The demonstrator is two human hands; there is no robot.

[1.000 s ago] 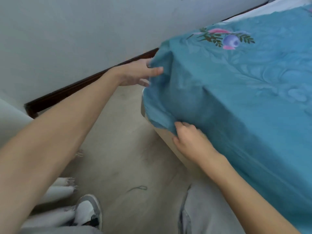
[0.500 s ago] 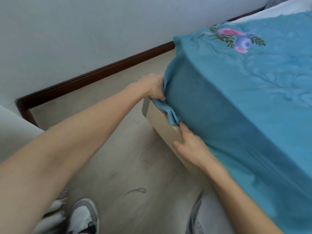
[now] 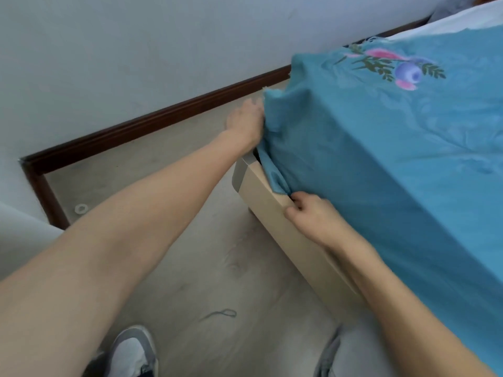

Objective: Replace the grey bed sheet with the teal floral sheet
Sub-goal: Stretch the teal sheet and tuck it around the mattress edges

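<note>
- Right hand (image 3: 310,216): I see its fingers curled on the teal floral sheet (image 3: 381,159) hem, at the bed frame (image 3: 261,194) top edge
- Left hand (image 3: 246,123): beyond that grip, at the corner, fingers hidden behind cloth; hold unclear
- Sheet drapes over the mattress above both hands

Open floor (image 3: 168,268) spreads wide below and left of the left hand (image 3: 246,123), with only a loose thread (image 3: 219,313) and a shoe (image 3: 133,352) down near the person. Beyond that hand the wall (image 3: 136,50) and dark skirting board (image 3: 163,118) close things off. By the right hand (image 3: 313,216), the bed frame (image 3: 269,202) blocks beneath, and the teal floral sheet (image 3: 381,159) hangs tight above, leaving just a narrow slot between them.
</note>
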